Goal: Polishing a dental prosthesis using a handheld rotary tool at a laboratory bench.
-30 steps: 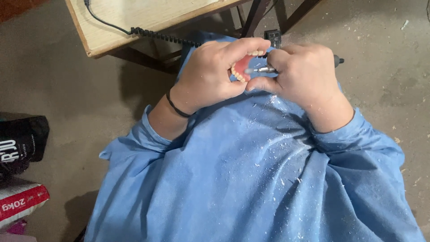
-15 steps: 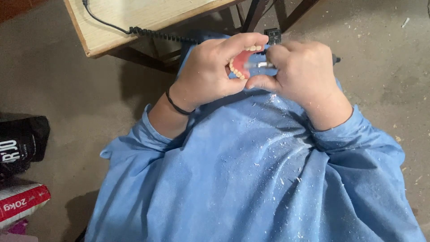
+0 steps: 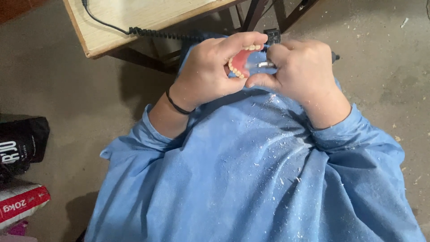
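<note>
Concrete floor [image 3: 67, 98] surrounds you; a coiled cord [image 3: 156, 33] crosses the desk [image 3: 134, 18] corner. Your left hand [image 3: 210, 67] grips a pink denture [image 3: 242, 60] above your dusty blue gown [image 3: 251, 179]; your right hand [image 3: 300, 67] clasps a rotary handpiece [image 3: 264, 65] against it.

Two hands up at twelve o'clock: left hand [image 3: 206, 71], right hand [image 3: 302, 71]. One denture [image 3: 242, 60], one rotary tool [image 3: 265, 64], one coiled cord [image 3: 156, 33].

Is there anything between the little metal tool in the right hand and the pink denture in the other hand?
Nothing visible. The right hand points the metal tool straight at the pink denture, gripped by the left hand.
</note>
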